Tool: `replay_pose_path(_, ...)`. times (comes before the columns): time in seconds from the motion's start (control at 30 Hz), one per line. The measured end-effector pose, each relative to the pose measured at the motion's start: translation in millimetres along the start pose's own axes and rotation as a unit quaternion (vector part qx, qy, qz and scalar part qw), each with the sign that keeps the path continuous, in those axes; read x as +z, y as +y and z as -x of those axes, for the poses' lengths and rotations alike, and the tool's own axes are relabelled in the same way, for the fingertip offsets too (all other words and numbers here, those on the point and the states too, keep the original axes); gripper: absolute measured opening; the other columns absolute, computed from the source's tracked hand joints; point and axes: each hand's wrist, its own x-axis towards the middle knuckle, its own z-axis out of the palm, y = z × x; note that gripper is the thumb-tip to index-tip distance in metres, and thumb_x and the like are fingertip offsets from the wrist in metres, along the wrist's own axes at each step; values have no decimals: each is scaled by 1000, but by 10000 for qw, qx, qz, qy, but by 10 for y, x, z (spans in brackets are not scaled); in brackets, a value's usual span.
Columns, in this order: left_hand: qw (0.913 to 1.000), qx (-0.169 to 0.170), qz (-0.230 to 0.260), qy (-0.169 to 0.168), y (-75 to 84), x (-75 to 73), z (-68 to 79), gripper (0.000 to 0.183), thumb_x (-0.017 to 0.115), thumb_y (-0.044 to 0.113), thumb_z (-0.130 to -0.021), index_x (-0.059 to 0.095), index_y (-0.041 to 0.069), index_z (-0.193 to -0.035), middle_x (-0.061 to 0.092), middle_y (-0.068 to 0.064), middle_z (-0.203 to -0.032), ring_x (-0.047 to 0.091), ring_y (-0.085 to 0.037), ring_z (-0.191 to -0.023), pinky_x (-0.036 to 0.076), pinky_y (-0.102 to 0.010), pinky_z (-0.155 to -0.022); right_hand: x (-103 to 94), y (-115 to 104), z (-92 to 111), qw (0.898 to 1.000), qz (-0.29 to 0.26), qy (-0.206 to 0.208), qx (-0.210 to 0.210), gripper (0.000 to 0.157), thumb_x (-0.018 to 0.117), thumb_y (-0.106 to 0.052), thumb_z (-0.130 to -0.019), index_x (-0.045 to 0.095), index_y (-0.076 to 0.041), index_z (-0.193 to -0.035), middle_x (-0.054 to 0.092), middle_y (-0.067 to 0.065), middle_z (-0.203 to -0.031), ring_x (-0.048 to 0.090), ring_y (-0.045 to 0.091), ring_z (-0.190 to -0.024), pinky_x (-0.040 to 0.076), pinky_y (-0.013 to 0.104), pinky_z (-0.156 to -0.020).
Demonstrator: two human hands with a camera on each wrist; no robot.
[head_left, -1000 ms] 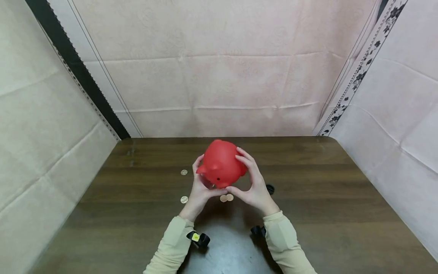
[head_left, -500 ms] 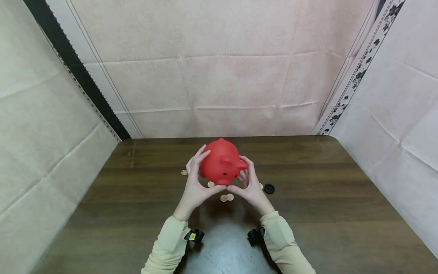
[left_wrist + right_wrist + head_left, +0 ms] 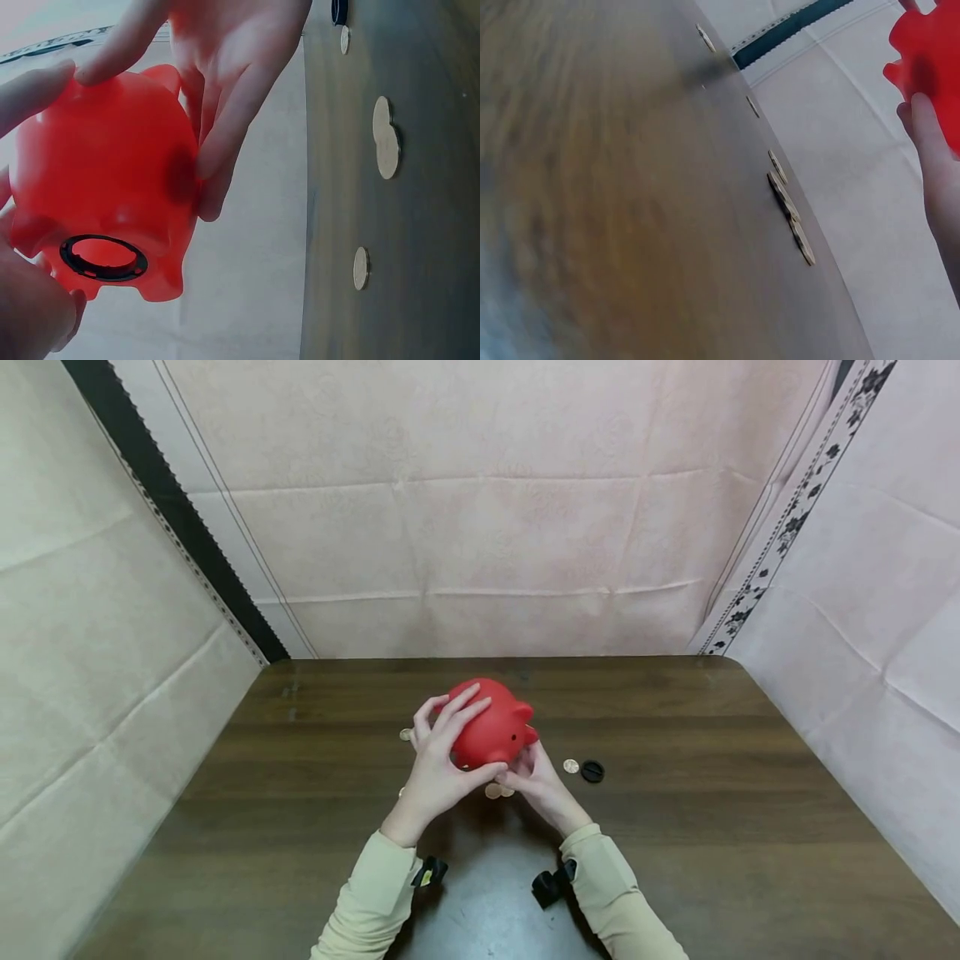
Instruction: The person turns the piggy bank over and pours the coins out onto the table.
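Observation:
Above the table, both my hands hold a red piggy bank (image 3: 487,739). My left hand (image 3: 438,768) grips its left side, with fingers spread over the top and the thumb along the lower front. From the lower right, my right hand (image 3: 542,783) supports it near the snout, some fingers hidden behind it. The left wrist view shows the bank's underside, where a black ring (image 3: 141,262) rims an uncovered round hole. At the upper right of the right wrist view are part of the red body and my right hand. Beneath the hands lie two overlapping coins (image 3: 492,791).
A round black plug (image 3: 592,772) lies right of the hands beside a coin (image 3: 571,766). Another coin (image 3: 406,734) is at the left, partly behind the left hand. The wooden table (image 3: 675,860) ends at pale cloth hangings (image 3: 480,543) on three sides.
The piggy bank has turned from facing left to facing right and is now slightly lower. My left hand has come over its top, while my right hand has slid from its right side to beneath it.

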Motion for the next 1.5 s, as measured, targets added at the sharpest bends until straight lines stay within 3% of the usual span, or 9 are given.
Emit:
replay_pose_path(0.17, 9999, -17, 95, 50, -7, 52, -2, 80, 86, 23, -71, 48, 25, -141, 36, 4, -154, 25, -25, -139, 41, -57, -99, -87, -112, 18, 9991, 359, 194, -149, 81, 72, -10, -85, 20, -16, -146, 40, 4, -144, 51, 6, -124, 48, 22, -100)
replay_pose_path(0.37, 9972, -363, 647, 35, -63, 113, 13, 89, 84, 15, -73, 38, 27, -147, 28, 2, -159, 32, -26, -140, 48, -54, -99, -181, -336, 51, 9910, 423, 609, -1113, 77, 68, 1, -85, 29, -15, -149, 43, 0, -147, 46, 13, -132, 47, 25, -103)
replay_pose_path(0.57, 9921, -193, 1240, 47, -127, 148, 34, 92, 82, 4, -74, 32, 20, -150, 23, -1, -162, 33, -26, -144, 49, -47, -102, -237, -431, 61, 9805, 318, 156, -1934, 69, 68, 5, -83, 37, -7, -144, 39, 4, -151, 41, 18, -138, 44, 28, -108)
replay_pose_path(0.7, 9907, -90, 1352, 114, -144, 165, 46, 97, 80, -1, -73, 27, 18, -151, 19, -2, -163, 32, -26, -145, 48, -39, -104, -247, -451, 54, 9751, 372, -135, -2184, 70, 69, 4, -82, 36, -6, -143, 32, 8, -155, 35, 22, -141, 41, 32, -111)
replay_pose_path(0.9, 9870, -238, 1564, 285, -193, 189, 46, 99, 83, 0, -71, 28, 18, -151, 24, -1, -161, 38, -26, -143, 41, -23, -109, -253, -447, 27, 9643, 1745, -219, -1981, 92, 69, 11, -79, 18, -9, -152, 20, 4, -160, 24, 19, -146, 39, 29, -112)
replay_pose_path(1.03, 9821, -761, 1685, 353, -192, 182, 49, 95, 85, 8, -70, 35, 25, -149, 34, 5, -157, 45, -22, -137, 43, -39, -109, -267, -423, 30, 9563, 2393, 228, -1665, 91, 72, 7, -79, 23, -15, -152, 31, 7, -155, 34, 18, -140, 44, 36, -107)
replay_pose_path(1.23, 9679, -1923, 1571, 386, -165, 149, 37, 76, 83, 29, -76, 45, 30, -141, 51, 5, -140, 51, -21, -125, 45, -49, -105, -259, -376, 17, 9544, 2759, 800, -815, 77, 74, -7, -83, 34, -22, -147, 44, 6, -144, 47, 25, -128, 44, 58, -102)
replay_pose_path(1.33, 9622, -2296, 1435, 286, -180, 160, 27, 68, 77, 32, -81, 45, 23, -141, 52, -2, -137, 50, -24, -124, 43, -50, -106, -234, -348, 8, 9477, 3004, 998, -411, 69, 74, -16, -85, 37, -18, -144, 45, 8, -140, 52, 30, -124, 47, 56, -100)
replay_pose_path(1.5, 9583, -2507, 1354, 211, -205, 165, 26, 57, 66, 33, -90, 47, 16, -142, 52, -8, -136, 49, -27, -123, 41, -49, -107, -187, -327, -13, 9449, 3024, 1247, 104, 66, 73, -22, -87, 40, -14, -143, 46, 10, -138, 53, 32, -124, 49, 47, -102)
